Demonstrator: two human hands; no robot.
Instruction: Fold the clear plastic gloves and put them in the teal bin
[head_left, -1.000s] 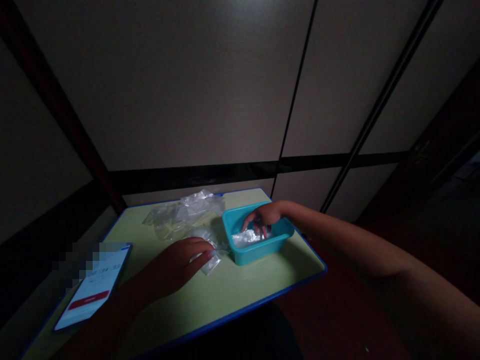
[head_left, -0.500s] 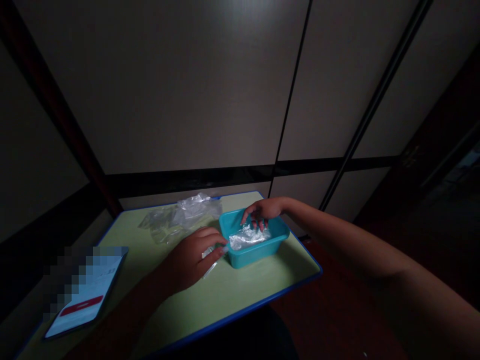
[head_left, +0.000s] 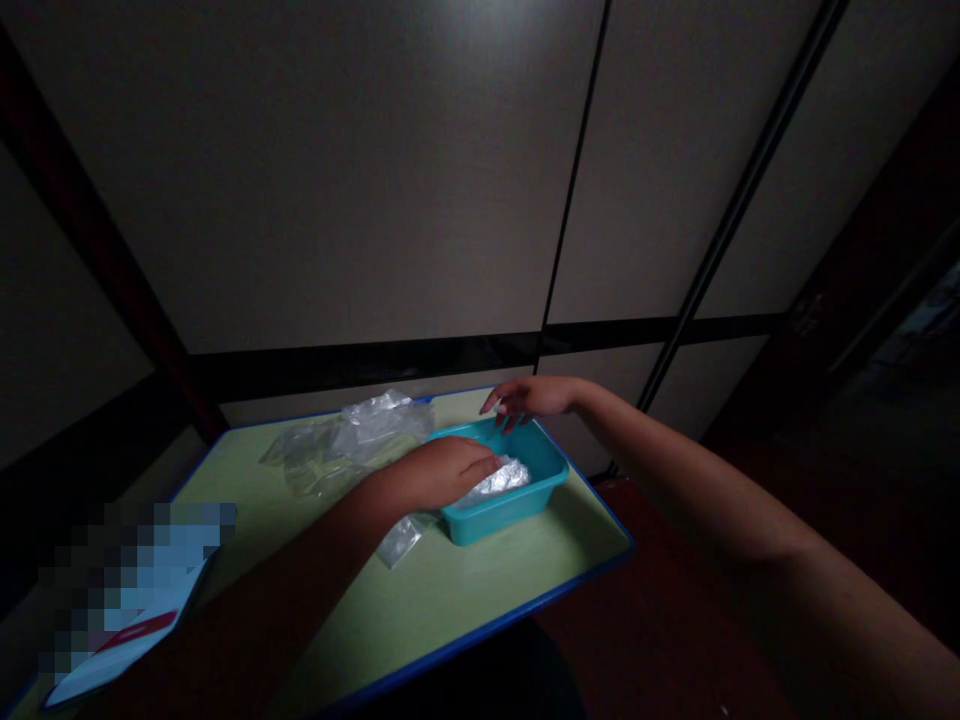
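Observation:
A turquoise plastic basin (head_left: 510,518) sits on the table with crinkled clear plastic (head_left: 506,478) inside it. My left hand (head_left: 442,472) reaches over the basin's left rim, its fingers stretched out on or just above that plastic. The undersides of these fingers are hidden, so contact is hard to judge. My right hand (head_left: 536,397) hovers over the basin's far rim with loosely bent fingers apart. A small pale spot shows at its fingertips, too small to name. Crumpled clear plastic bags (head_left: 375,430) lie left of the basin, and a small shiny plastic piece (head_left: 400,541) lies below my left wrist.
The pale green table (head_left: 450,610) has a blue edge. A tablet-like device (head_left: 124,650) with a lit, partly blurred screen lies at its left. Wardrobe-like panels (head_left: 360,200) stand close behind the table. Dark red floor (head_left: 645,620) shows at the right.
My left hand has moved right, from beside the basin to over the plastic inside it. My right hand has lifted out of the basin toward its far rim. The view has shifted slightly.

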